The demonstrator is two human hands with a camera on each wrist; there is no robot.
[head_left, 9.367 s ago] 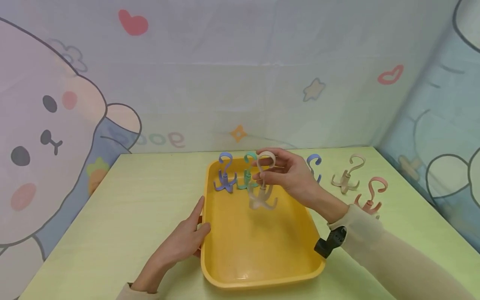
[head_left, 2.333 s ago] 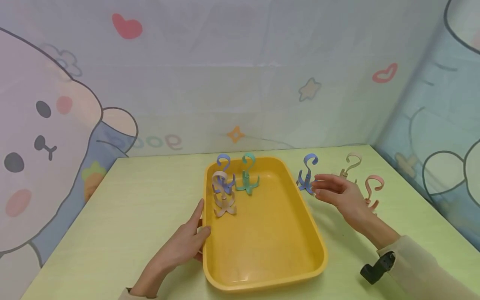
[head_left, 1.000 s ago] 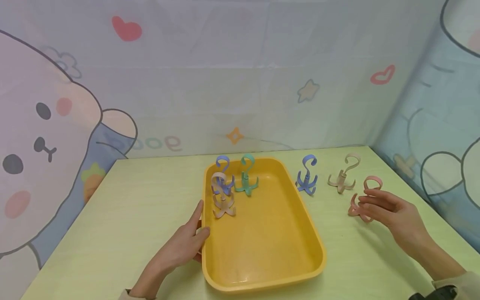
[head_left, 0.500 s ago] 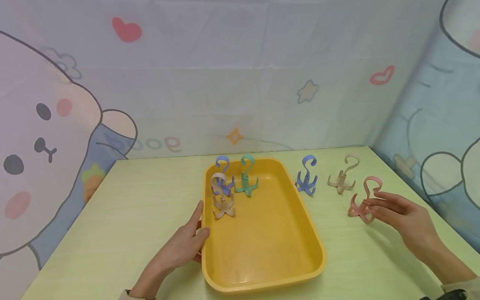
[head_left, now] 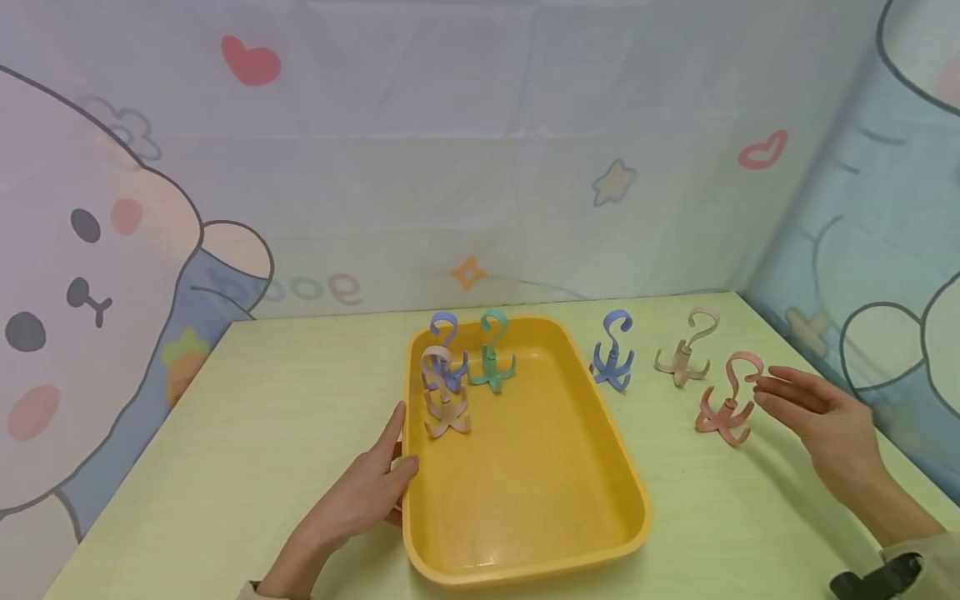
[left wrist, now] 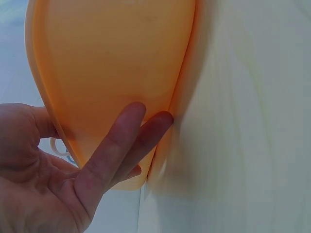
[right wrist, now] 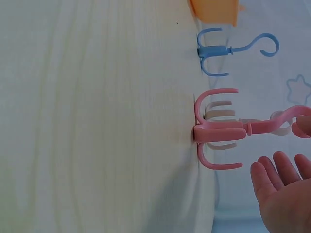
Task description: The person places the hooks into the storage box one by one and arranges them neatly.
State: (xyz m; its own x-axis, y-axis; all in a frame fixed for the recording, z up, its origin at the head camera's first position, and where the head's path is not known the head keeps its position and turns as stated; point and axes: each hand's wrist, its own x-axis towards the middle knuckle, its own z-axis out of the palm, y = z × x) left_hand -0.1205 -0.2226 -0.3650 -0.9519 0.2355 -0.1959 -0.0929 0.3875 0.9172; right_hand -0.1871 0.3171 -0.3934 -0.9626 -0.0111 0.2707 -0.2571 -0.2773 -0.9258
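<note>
My left hand [head_left: 367, 487] holds the left side of a yellow plastic tray [head_left: 525, 575], thumb over the rim, fingers against the outer wall [left wrist: 116, 73]. Three claw-footed hanging hooks stand inside at its far left: a blue hook [head_left: 450, 367], a green hook [head_left: 491, 367] and a beige hook [head_left: 447, 408]. My right hand [head_left: 828, 425] is beside a pink hanging hook [head_left: 724, 417] upright on the table, its fingers loosely extended close to the curved top. The right wrist view shows the pink hook [right wrist: 221, 133] with the fingers near its top; contact is unclear.
Right of the tray, a second blue hook [head_left: 613, 362] stands near the rim. Behind the pink one is another beige hook [head_left: 682, 362]. A printed cloth backdrop [head_left: 420, 200] rises along the table's [head_left: 300, 375] far edge.
A beige hook held by my right hand was let go inside the tray. That hand then moved right to the pink hook and has just drawn slightly back from its stem. The left hand stays put.
</note>
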